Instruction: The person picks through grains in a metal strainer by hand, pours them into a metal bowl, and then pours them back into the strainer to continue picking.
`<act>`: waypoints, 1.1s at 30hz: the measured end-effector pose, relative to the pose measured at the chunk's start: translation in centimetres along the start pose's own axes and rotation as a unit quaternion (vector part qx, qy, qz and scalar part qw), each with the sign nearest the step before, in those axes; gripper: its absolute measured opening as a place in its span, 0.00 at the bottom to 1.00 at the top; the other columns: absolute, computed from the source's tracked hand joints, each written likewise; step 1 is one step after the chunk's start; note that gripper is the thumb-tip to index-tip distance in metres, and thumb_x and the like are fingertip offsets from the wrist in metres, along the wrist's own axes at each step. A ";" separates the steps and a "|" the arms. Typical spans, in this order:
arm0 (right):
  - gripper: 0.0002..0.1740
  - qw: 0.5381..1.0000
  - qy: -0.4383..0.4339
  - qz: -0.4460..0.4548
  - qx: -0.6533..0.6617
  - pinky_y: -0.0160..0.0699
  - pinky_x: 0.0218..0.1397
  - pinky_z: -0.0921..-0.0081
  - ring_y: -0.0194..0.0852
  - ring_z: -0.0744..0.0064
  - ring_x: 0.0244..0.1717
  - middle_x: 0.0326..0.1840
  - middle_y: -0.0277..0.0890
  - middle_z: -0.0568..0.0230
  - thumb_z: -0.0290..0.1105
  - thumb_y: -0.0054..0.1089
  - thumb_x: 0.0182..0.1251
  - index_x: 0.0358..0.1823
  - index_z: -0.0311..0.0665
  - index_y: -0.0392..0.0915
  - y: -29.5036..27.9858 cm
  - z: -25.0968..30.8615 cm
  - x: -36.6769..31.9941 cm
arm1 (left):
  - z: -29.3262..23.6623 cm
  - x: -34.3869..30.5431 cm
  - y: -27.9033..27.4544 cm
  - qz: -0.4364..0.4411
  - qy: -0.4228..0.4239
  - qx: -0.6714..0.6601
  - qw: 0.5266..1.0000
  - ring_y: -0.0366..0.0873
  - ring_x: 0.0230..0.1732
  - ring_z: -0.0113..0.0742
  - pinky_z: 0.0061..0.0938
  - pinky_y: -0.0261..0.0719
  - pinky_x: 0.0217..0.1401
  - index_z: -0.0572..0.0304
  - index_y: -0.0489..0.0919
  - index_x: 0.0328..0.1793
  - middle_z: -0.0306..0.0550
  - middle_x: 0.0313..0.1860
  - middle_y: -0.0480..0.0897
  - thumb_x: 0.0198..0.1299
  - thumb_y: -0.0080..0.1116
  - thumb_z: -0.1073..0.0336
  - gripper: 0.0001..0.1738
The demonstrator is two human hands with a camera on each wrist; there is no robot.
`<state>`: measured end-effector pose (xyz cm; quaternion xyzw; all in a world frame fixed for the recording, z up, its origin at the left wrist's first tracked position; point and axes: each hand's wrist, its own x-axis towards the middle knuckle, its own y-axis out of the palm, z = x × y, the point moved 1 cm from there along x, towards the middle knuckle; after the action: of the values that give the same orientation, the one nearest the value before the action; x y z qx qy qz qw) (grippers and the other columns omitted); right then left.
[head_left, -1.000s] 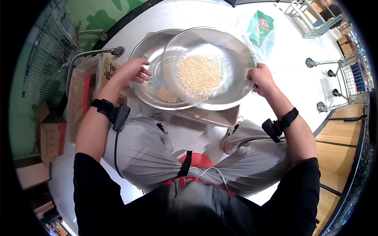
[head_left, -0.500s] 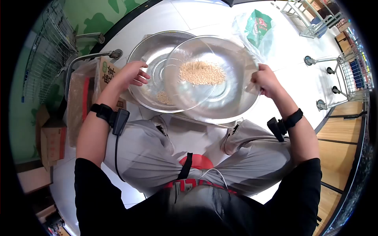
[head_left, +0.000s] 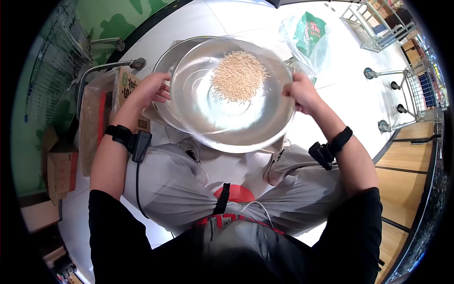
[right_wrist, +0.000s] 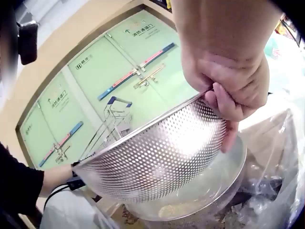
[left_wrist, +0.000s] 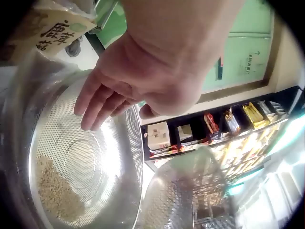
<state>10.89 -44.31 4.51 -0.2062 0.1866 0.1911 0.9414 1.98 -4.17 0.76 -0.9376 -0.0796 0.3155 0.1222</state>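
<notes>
A perforated steel colander [head_left: 203, 109] with a pile of pale grain [head_left: 239, 75] in it hangs tilted above a second steel basin [head_left: 163, 59]. My right hand [head_left: 299, 92] grips the colander's right rim, thumb inside; in the right wrist view the right hand [right_wrist: 228, 81] holds the colander [right_wrist: 157, 157] over the basin [right_wrist: 224, 181]. My left hand [head_left: 152, 89] is at the left edge of both vessels. In the left wrist view the left hand's [left_wrist: 119, 90] straight fingers hover over the basin [left_wrist: 95, 157], which holds a little grain [left_wrist: 55, 198].
A green packet [head_left: 312, 28] in clear plastic lies beyond the colander. A printed cardboard box [head_left: 128, 87] and a plastic bag [head_left: 92, 118] sit at the left, with more boxes [head_left: 59, 165] and a shopping cart [head_left: 59, 52]. Cart wheels [head_left: 378, 75] stand at the right.
The colander has swung left and now covers most of the lower basin. My right hand moved left with it and the grain slid toward the far side. The left hand stayed put.
</notes>
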 end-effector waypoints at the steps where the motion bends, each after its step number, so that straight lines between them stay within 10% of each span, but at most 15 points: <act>1: 0.19 0.999 0.029 0.015 -0.016 0.57 0.08 0.73 0.62 0.74 0.10 0.18 0.69 0.63 0.19 0.49 0.53 0.48 0.29 0.77 0.1 0.6 -1.3 | 0.4 0.2 -0.3 0.001 0.004 0.003 1.000 0.83 0.30 0.32 0.25 0.80 0.31 0.63 0.72 0.64 0.50 0.39 0.85 0.65 0.48 0.50 0.29; 33: 0.16 0.999 -0.002 -0.035 0.014 0.57 0.06 0.75 0.65 0.75 0.10 0.21 0.70 0.62 0.18 0.46 0.54 0.45 0.28 0.74 -3.3 0.0 -0.2 | 0.0 -1.1 -0.6 0.014 -0.023 -0.031 0.999 0.84 0.34 0.39 0.26 0.82 0.33 0.62 0.71 0.63 0.55 0.42 0.84 0.68 0.47 0.49 0.27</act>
<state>12.21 -47.16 5.68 -0.1991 0.1802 0.1555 0.9506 1.06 -3.85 1.60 -0.9344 -0.0795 0.3363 0.0864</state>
